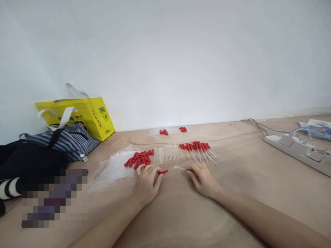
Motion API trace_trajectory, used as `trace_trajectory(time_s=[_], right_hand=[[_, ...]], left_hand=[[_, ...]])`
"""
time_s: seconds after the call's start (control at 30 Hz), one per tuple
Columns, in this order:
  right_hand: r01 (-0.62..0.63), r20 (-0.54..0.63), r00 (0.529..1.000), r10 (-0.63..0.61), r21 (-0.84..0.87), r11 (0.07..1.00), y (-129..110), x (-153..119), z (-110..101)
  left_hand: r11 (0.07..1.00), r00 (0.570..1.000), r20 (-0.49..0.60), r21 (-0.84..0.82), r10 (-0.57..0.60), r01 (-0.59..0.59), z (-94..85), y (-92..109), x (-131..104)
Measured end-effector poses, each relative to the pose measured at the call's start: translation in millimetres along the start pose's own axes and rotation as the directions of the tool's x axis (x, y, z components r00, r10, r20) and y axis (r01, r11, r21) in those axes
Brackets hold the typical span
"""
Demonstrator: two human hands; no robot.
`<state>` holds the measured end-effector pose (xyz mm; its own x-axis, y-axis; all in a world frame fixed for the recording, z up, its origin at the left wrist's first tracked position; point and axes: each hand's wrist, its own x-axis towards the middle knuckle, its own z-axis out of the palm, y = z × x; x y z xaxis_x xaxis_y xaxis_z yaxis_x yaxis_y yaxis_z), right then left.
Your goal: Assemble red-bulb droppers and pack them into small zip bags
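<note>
My left hand [148,181] is closed, pinching a red rubber dropper bulb [163,172] that points to the right. My right hand [203,177] grips a thin clear dropper tube [179,168], its end pointing left toward the bulb. A gap separates tube and bulb. Behind my left hand is a pile of loose red bulbs [139,158]. A row of bare clear tubes [165,154] lies beyond both hands. To its right, several droppers [200,151] lie side by side, red bulbs fitted on their tubes.
Clear plastic bags [111,168] lie left of the bulbs. Farther back, small red bulbs [163,132] sit on another clear bag [154,131]. A yellow bag [97,117] and striped bag [74,141] stand left. A power strip [292,151] with cables lies right. A white wall rises behind.
</note>
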<state>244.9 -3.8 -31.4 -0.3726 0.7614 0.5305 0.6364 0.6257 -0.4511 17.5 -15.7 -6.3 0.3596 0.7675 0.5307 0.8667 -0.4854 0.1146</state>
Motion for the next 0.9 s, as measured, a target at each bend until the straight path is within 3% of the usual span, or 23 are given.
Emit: trace_trajectory(time_s=[0.4, 0.57, 0.7, 0.9], right_hand=[[0.036, 0.039, 0.999, -0.038, 0.053, 0.998, -9.9, 3.7, 6.3], [0.095, 0.050, 0.994, -0.097, 0.036, 0.995, -11.6, 3.8, 6.5], [0.121, 0.012, 0.992, -0.122, 0.029, 0.992, -14.5, 4.6, 9.4], [0.146, -0.031, 0.989, -0.144, 0.061, 0.987, -21.5, 6.8, 13.9]], left_hand=[[0.996, 0.999, -0.038, -0.088, -0.019, 0.016, 2.7, 8.5, 1.9], [0.994, 1.000, -0.006, -0.107, -0.009, 0.008, 4.5, 10.0, 2.8], [0.990, 0.998, 0.048, -0.133, -0.040, 0.046, 6.1, 9.7, 4.0], [0.975, 0.995, 0.030, -0.198, -0.098, 0.102, 7.1, 8.3, 6.0]])
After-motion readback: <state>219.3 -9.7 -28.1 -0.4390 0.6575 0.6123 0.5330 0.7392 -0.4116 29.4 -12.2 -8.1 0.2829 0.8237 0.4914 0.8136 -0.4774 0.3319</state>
